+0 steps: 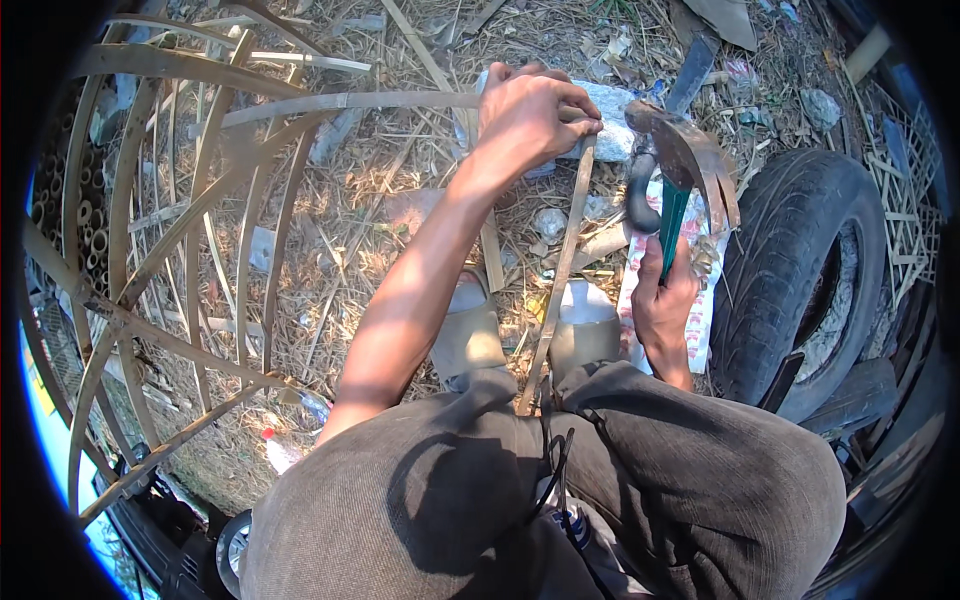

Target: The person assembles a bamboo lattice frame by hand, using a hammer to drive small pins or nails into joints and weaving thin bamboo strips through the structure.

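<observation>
My left hand (535,115) is closed, its fingers pinching the end of a thin bamboo strip (562,270) over a pale stone block (608,110). That strip slants down between my feet toward my lap. Another bamboo strip (400,100) runs leftward from under the same hand to the slatted bamboo frame (190,200). My right hand (668,305) grips the green handle (674,225) of a tool with a broad, rusty brown head (665,145), held to the right of the block. A dark, rounded object (641,190) lies beside the tool; its kind is unclear.
A worn tyre (790,270) stands at the right, beside a patterned sheet (640,270). Straw, wood scraps and litter cover the ground. A bottle with a red cap (278,450) lies at the lower left, and a flat dark metal piece (692,75) lies behind the block.
</observation>
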Tool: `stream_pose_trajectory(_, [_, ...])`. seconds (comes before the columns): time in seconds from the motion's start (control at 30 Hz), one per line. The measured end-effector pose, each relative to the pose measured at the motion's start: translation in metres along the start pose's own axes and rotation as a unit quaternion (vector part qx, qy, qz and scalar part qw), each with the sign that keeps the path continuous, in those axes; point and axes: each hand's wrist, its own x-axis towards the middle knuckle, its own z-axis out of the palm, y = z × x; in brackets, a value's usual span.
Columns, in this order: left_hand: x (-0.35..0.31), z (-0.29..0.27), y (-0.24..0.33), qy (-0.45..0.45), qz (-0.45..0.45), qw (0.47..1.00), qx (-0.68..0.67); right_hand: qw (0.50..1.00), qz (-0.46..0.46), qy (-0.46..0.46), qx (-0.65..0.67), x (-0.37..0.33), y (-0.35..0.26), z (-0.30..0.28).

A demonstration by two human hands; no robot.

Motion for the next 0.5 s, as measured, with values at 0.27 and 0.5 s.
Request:
stream_pose_trajectory(0.27, [-0.001,0.003,-0.003,0.005,0.021,1.0,0.002,0.999,0.017,-0.031,-0.015,0.0,-0.006,-0.006])
stream_pose_trajectory(0.5, [-0.003,0.005,-0.007,0.015,0.052,0.998,0.03,1.0,0.015,-0.013,0.013,-0.002,-0.004,-0.001])
